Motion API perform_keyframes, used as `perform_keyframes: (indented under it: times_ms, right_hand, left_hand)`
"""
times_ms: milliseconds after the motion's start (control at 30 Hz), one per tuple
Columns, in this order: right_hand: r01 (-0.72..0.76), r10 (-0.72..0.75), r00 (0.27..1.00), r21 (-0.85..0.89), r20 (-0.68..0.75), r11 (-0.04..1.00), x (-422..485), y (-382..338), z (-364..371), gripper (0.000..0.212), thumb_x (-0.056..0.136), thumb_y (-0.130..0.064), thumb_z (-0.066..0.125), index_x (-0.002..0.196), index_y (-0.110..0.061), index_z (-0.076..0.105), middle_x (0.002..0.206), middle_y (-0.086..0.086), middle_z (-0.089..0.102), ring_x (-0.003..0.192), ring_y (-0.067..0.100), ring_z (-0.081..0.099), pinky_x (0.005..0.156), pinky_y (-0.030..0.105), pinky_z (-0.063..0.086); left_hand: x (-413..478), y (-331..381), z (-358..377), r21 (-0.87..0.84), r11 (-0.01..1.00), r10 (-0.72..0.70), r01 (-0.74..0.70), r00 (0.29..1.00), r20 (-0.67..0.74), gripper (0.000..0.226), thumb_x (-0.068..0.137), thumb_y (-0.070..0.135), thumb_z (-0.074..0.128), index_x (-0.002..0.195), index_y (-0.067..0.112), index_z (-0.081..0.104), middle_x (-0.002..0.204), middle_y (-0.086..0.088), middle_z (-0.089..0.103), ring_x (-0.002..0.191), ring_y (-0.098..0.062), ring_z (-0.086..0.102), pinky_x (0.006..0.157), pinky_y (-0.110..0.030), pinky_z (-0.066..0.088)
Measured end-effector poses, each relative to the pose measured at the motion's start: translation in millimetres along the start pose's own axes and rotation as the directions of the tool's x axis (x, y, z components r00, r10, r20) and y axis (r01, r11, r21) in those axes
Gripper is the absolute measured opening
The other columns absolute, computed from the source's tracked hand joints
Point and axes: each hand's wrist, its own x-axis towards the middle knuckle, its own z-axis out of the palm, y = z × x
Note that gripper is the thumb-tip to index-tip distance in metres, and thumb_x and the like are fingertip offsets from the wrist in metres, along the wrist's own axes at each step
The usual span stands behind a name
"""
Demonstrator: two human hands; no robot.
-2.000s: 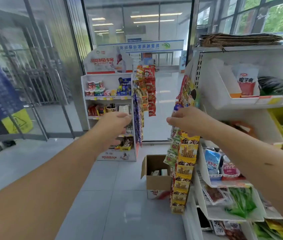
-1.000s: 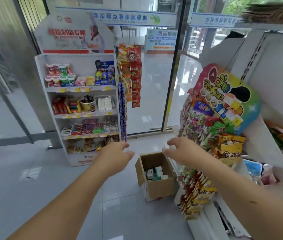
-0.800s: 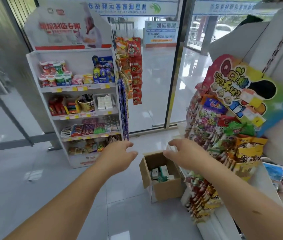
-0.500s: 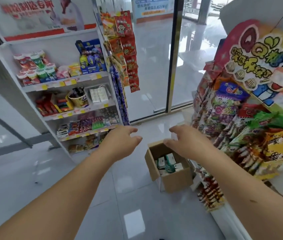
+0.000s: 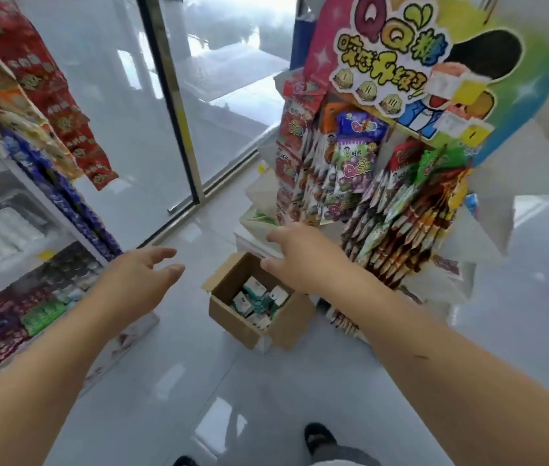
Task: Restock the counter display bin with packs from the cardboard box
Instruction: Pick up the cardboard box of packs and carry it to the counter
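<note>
Several white-and-green packs (image 5: 255,299) in open brown cardboard box (image 5: 232,317)

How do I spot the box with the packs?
Find the tall candy rack with the bright QQ sign. On the shiny floor at its foot sits an open cardboard box. It is the only plain brown thing there, with small white-and-green packs inside.

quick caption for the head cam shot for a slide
Left hand and right hand, both empty, reach toward the open brown cardboard box of small white-and-green packs on the floor.
</note>
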Motion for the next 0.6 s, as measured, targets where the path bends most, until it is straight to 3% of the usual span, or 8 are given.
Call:
perform_keyframes:
  times_ms: [133,267,467,600]
  right_hand:
    - [-0.121,0.122,0.992,0.031,-0.039,0.992,-5.2,-31.8,21.9,0.039,0.092,-0.031,0.060,0.126,-0.013,0.060,0.127,0.011,0.058,0.109,0.029,0.058,0.089,0.045,0.053]
    - [-0.234,0.235,0.971,0.019,-0.054,0.972,-5.4,-42.2,44.7,0.028,0.090,-0.029,0.058,0.113,-0.012,0.063,0.109,0.009,0.061,0.097,0.030,0.061,0.080,0.048,0.055]
    - [-0.427,0.434,0.899,0.104,-0.059,0.898,16.4,-20.5,78.5,0.027,0.094,-0.032,0.052,0.115,-0.017,0.060,0.111,0.004,0.055,0.103,0.027,0.055,0.082,0.047,0.052]
    - [-0.569,0.586,0.810,0.224,-0.011,0.791,42.9,9.0,115.7,0.036,0.094,-0.033,0.052,0.126,-0.016,0.057,0.127,0.006,0.053,0.112,0.026,0.053,0.090,0.044,0.050]
  left_hand:
    - [35.8,-31.5,-14.8,0.029,0.994,0.103,-0.106,0.990,0.094,0.042,0.092,0.045,0.058,0.133,0.034,0.056,0.128,-0.003,0.062,0.095,-0.017,0.059,0.085,-0.033,0.048]
    - [77.0,-41.9,-15.2,0.036,0.983,0.172,-0.181,0.970,0.174,0.043,0.092,0.044,0.058,0.133,0.034,0.056,0.131,-0.003,0.061,0.109,-0.022,0.059,0.089,-0.034,0.046]
    - [136.2,-28.1,10.5,0.116,0.952,0.250,-0.284,0.937,0.243,0.044,0.093,0.042,0.055,0.136,0.033,0.053,0.135,-0.002,0.058,0.118,-0.023,0.056,0.097,-0.039,0.045]
    - [178.7,-32.9,38.2,0.178,0.932,0.264,-0.316,0.927,0.266,0.046,0.095,0.040,0.052,0.140,0.030,0.049,0.132,-0.004,0.060,0.119,-0.021,0.055,0.097,-0.039,0.046]
